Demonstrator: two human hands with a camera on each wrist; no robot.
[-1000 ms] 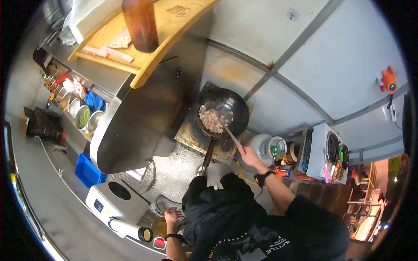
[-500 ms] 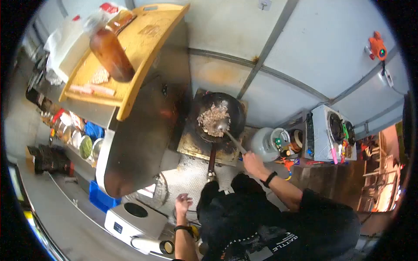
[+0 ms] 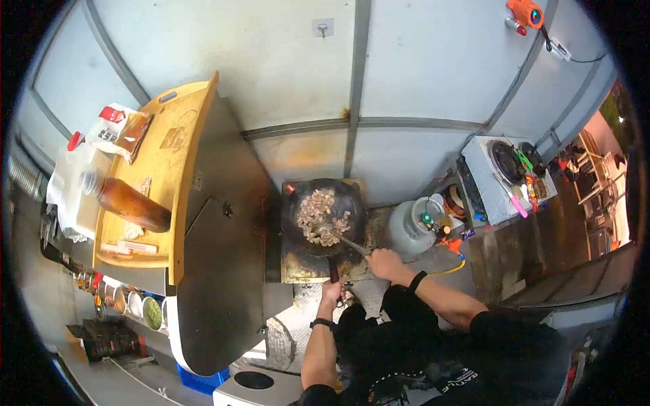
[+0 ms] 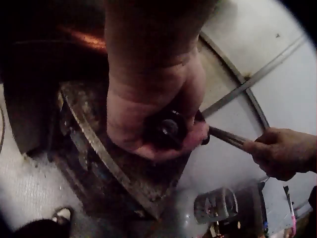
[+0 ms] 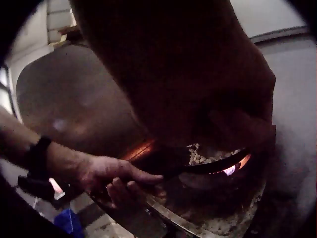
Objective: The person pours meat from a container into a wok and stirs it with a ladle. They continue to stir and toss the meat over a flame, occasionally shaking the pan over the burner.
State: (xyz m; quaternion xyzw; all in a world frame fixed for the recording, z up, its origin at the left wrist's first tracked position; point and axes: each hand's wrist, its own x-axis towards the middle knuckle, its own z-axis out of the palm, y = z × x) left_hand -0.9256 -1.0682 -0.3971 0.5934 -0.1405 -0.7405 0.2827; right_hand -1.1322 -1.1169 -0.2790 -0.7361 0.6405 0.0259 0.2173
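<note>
A black wok (image 3: 352, 210) sits on a grimy stove (image 3: 294, 271), with chopped pieces of pale, browned meat (image 3: 317, 211) in it. My left hand (image 3: 332, 294) grips the wok's dark handle (image 3: 334, 271); the left wrist view shows its fingers (image 4: 158, 152) curled round the handle's end. My right hand (image 3: 389, 264) holds a long metal ladle (image 3: 352, 243), whose head lies among the meat. Flame (image 5: 230, 170) glows beneath the wok in the right wrist view, where my right forearm and hand hide much of the pan.
On the left, a wooden tray (image 3: 177, 203) bearing a brown bottle (image 3: 135, 206) tops a metal cabinet (image 3: 230, 284). A gas cylinder (image 3: 409, 230) stands right of the stove, with a two-burner cooker (image 3: 497, 183) beyond. Several bowls (image 3: 135, 304) line the lower left.
My left hand has come up from beside the body onto the wok handle. The right hand keeps moving the ladle through the meat, which has spread. The head view has swung left.
</note>
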